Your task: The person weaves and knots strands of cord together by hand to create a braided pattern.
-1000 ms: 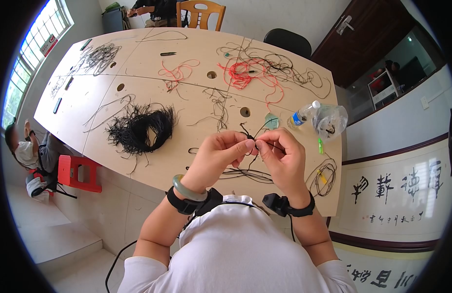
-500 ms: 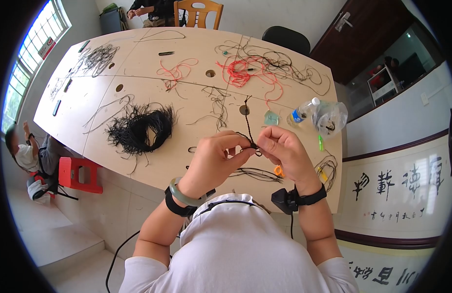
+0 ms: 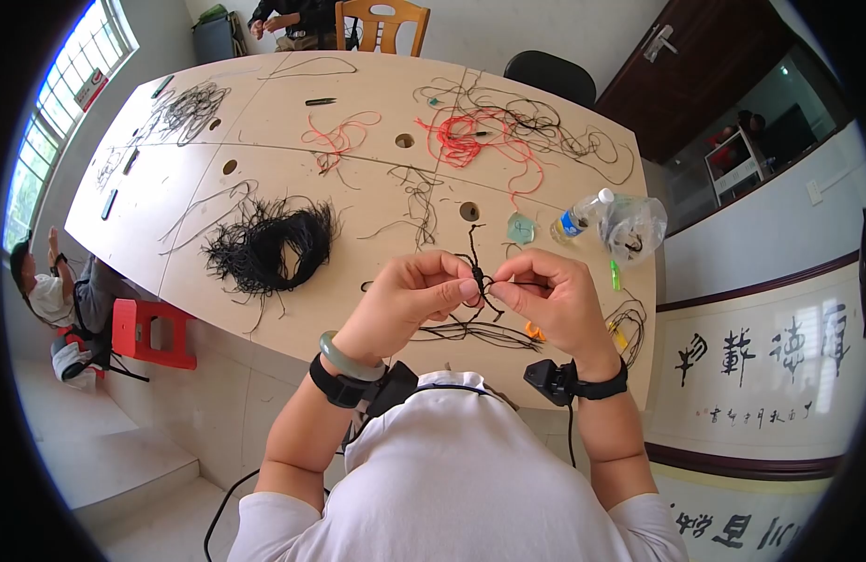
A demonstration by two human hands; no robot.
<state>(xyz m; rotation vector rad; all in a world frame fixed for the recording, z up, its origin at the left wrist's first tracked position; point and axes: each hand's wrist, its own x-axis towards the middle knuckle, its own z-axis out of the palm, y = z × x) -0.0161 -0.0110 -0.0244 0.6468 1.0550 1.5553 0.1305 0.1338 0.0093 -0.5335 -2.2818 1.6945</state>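
A knotted black cord (image 3: 477, 273) is held up between my two hands above the table's near side. My left hand (image 3: 424, 292) pinches it at the knot between thumb and fingers. With thumb and forefinger, my right hand (image 3: 548, 292) grips a strand coming out of the knot's right side. The cord's braided end points up and away from me, and a thin loop hangs under the knot. Below my hands lies a bundle of black cords (image 3: 480, 332) on the table. An orange object (image 3: 534, 331) sits by my right wrist.
On the table (image 3: 358, 220) are a large coil of black cords (image 3: 271, 248), red cord (image 3: 456, 140), a bottle (image 3: 583, 214), a plastic bag (image 3: 632, 229) and a green lighter-like item (image 3: 615, 274). Two people sit at the far side and left. A red stool (image 3: 154, 332) stands left.
My hands have moved slightly apart around the knot. The cord's braided end has dropped nearer to my hands, and my right hand now draws a strand out to the right.
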